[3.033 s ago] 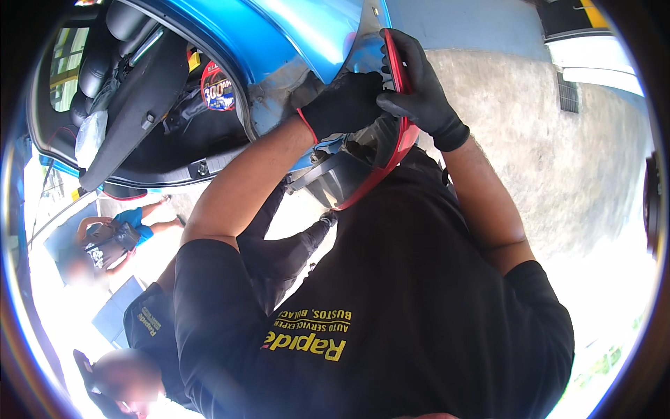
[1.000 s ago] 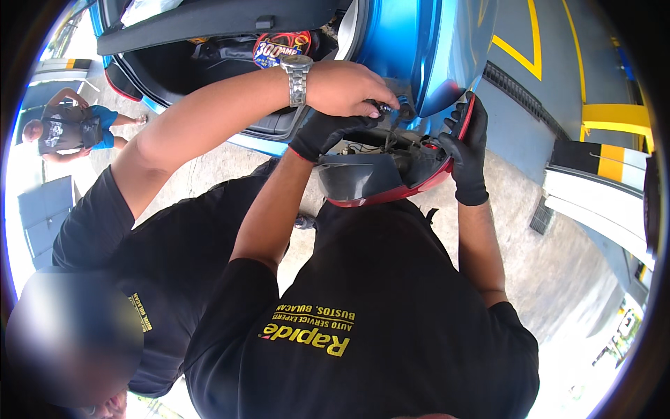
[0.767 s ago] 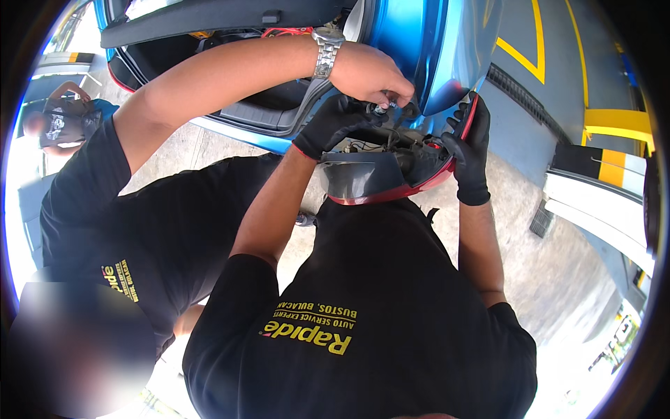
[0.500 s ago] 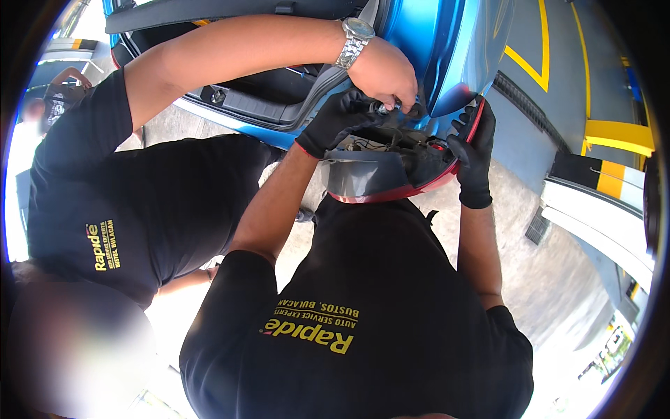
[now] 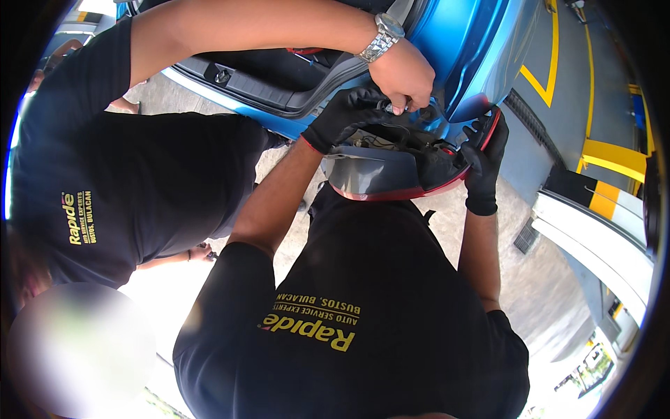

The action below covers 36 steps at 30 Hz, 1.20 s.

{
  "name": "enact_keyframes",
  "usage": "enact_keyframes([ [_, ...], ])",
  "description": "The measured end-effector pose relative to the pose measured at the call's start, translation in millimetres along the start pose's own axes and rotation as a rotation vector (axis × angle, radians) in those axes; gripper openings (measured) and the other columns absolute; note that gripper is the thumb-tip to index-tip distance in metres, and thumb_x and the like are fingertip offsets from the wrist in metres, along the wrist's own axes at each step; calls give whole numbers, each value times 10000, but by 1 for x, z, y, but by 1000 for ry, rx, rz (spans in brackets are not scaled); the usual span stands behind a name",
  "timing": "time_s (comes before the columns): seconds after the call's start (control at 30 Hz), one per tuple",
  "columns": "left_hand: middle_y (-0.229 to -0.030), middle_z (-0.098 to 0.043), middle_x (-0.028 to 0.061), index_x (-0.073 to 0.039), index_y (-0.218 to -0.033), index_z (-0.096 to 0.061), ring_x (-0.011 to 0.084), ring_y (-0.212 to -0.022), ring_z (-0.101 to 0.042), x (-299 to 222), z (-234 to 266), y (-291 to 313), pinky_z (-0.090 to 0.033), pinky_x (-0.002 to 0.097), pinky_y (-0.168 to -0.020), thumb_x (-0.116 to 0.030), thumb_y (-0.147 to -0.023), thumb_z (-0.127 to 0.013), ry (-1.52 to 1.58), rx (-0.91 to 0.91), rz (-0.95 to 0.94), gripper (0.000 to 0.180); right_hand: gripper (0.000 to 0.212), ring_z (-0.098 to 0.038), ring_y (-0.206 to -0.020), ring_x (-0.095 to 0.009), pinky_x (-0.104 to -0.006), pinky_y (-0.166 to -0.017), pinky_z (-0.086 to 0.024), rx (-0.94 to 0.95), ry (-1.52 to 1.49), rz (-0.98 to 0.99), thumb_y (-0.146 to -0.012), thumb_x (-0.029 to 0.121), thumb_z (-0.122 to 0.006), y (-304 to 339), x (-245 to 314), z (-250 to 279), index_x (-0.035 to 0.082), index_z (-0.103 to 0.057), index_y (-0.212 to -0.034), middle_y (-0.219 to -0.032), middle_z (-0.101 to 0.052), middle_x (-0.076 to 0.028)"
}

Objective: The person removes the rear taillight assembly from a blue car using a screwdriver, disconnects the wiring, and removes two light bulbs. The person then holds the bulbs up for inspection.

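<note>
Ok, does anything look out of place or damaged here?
Yes: the red tail light sits away from the blue car instead of flush, its inner side and some wires exposed, the right hand gripping one end. Nothing looks spilled; breakage is hard to tell.

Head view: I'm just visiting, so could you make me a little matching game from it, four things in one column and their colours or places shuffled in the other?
1. car
2. wristwatch
3. tail light
4. wearer's right hand

A. red along its edge, below the wearer's two hands' reach into the car
B. black-gloved, at the red edge's right end
C. blue, open at the back
D. silver, worn by the co-worker

Pairs: 1-C, 2-D, 3-A, 4-B
</note>
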<state>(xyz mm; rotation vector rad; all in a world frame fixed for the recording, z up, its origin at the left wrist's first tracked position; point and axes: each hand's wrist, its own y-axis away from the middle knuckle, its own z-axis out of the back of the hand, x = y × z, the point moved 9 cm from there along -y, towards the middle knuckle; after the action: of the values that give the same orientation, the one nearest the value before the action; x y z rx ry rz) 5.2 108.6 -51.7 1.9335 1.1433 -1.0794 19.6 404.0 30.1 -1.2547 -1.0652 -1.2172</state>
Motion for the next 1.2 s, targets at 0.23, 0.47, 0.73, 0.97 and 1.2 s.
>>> enact_keyframes([
  [0.23, -1129, -715, 91, -41, -1228, -684, 246, -1055, -698, -94, -116, -52, -558, 399, -898, -144, -975, -707, -730, 596, -285, 274, 1011, -536, -1282, -259, -428, -1067, -495, -38, -47, -25, -649, 53, -751, 2, -2, 5, 65, -347, -1576, -1402, -485, -99],
  [0.47, -1069, -705, 98, -66, -1209, -706, 279, -949, -708, -149, -184, -64, -559, 416, -767, -175, -973, -693, -1601, 1241, -458, 260, 1045, -542, -1208, -243, -415, -1044, -498, -119, -89, -38, -647, 45, -787, 6, 0, 10, 71, -336, -1589, -1351, -479, -92],
  [0.73, -1127, -719, 137, 9, -1256, -700, 160, -852, -677, -233, -187, -29, -519, 280, -651, -115, -955, -640, -829, 1167, -352, 330, 1035, -544, -1229, -253, -417, -1065, -488, -107, -71, 11, -656, 41, -802, 1, -8, 13, 70, -354, -1590, -1411, -474, -106],
  [0.97, -1205, -695, 144, -39, -1315, -672, 282, -1119, -684, -68, -104, -68, -548, 375, -947, -179, -991, -681, -794, 488, -126, 353, 1046, -552, -1243, -275, -437, -1061, -502, -85, -10, 38, -633, 21, -800, -22, 0, 4, 77, -365, -1582, -1388, -483, -110],
  [1.2, -1129, -703, 161, -26, -1121, -677, 352, -1054, -690, -29, -153, -86, -556, 436, -902, -216, -960, -654, -1332, 629, -377, 250, 1044, -554, -1245, -273, -446, -1057, -516, -16, 15, 29, -637, 6, -778, -35, 2, -7, 95, -358, -1589, -1400, -475, -116],
])
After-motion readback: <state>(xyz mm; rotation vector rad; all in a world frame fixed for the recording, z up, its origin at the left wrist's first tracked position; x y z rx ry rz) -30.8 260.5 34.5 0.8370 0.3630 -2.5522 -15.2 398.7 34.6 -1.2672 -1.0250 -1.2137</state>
